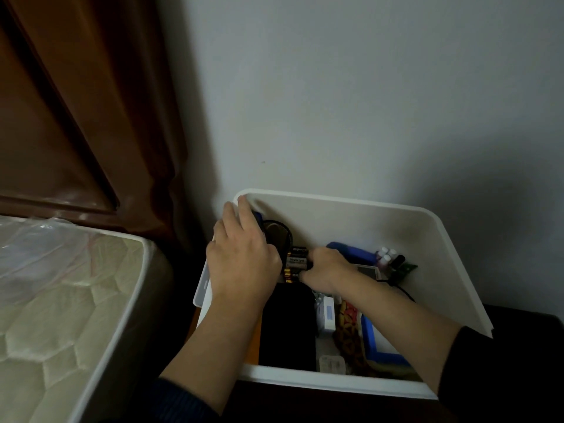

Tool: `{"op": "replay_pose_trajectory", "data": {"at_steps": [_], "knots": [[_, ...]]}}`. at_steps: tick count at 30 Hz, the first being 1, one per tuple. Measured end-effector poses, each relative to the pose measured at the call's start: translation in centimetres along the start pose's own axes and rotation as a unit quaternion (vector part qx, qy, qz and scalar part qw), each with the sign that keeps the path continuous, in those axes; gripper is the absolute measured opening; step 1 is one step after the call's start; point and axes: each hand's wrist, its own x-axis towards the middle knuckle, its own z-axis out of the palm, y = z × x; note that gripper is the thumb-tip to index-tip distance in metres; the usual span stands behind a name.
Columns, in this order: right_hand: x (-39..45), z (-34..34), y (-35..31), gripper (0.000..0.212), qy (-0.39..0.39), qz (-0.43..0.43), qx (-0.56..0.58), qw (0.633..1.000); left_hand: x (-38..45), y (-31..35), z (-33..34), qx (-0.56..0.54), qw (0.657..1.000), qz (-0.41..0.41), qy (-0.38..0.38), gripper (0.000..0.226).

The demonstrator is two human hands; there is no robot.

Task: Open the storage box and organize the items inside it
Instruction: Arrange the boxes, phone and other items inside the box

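The white storage box (451,270) stands open against the wall, with both my hands inside it. My right hand (328,270) curls around a bundle of black and gold batteries (296,261) near the middle of the box. My left hand (241,257) lies with straight fingers along the box's back left corner, its fingertips touching the rim. Under that hand sits a round black item (279,232), partly hidden. Whether the left thumb touches the batteries is hidden.
Inside the box lie a flat black pouch (287,325), a small white carton (328,314), a blue tray (370,334), small bottles (386,256) and a black cable (403,290). A mattress (61,300) and brown headboard (61,117) stand close on the left.
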Motion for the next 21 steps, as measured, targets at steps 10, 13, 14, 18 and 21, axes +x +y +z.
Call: {"op": "replay_pose_trajectory", "data": {"at_steps": [10,13,14,18,21], "knots": [[-0.7,-0.6,0.8,0.032,0.043,-0.047,0.067,0.996,0.1,0.0,0.0,0.019,1.000,-0.004,-0.025,0.080],[-3.2,-2.5,2.1,0.046,0.142,-0.104,0.108,0.978,0.1,0.0,0.0,0.013,1.000,-0.003,-0.027,0.080],[-4.4,-3.4,2.9,0.046,0.185,-0.125,0.105,0.969,0.1,0.0,0.0,0.008,1.000,-0.002,-0.026,0.080],[-9.7,-6.7,7.4,0.048,0.395,-0.117,-0.009,0.911,0.0,-0.1,0.0,-0.006,1.000,0.007,-0.022,0.082],[-12.5,-7.5,9.7,0.060,0.386,0.026,-0.067,0.920,0.2,0.1,-0.6,-0.015,0.999,0.007,-0.044,0.094]]}}
